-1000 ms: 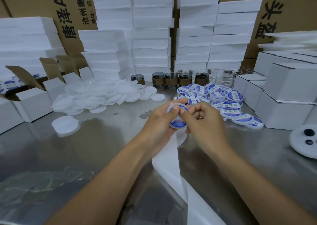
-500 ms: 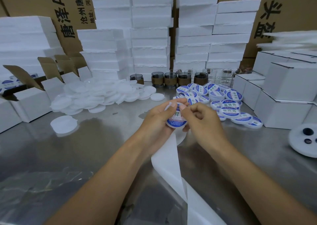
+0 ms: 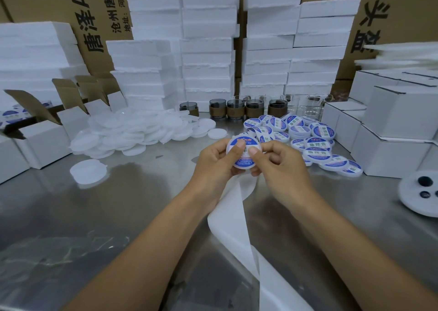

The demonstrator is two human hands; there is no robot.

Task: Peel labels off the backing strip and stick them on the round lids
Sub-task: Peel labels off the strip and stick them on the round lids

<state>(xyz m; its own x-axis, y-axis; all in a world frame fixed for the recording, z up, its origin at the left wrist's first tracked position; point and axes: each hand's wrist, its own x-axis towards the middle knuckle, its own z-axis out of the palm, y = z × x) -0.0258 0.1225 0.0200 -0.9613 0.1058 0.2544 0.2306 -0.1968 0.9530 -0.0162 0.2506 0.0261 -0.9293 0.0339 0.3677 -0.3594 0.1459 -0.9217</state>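
Note:
A round white lid [image 3: 244,153] with a blue and white label on its face is held above the steel table, facing me. My left hand [image 3: 214,162] grips its left side, thumb pressing on the label. My right hand [image 3: 277,166] grips its right side, thumb also on the label. The white backing strip [image 3: 231,218] hangs from under my left hand down toward me. A heap of plain white lids [image 3: 132,133] lies at the left back. Labelled lids [image 3: 315,142] are piled at the right back.
One loose plain lid [image 3: 88,174] lies left of my hands. White cartons [image 3: 393,140] stand at the right, open cartons [image 3: 45,135] at the left. Glass jars [image 3: 254,109] line up before stacked foam blocks [image 3: 208,50]. A white disc with dark holes [image 3: 420,193] sits at the right edge.
The lid has turned to face me more squarely and both thumbs have slid over the label, which now lies flat on it. The hands stay in the same place.

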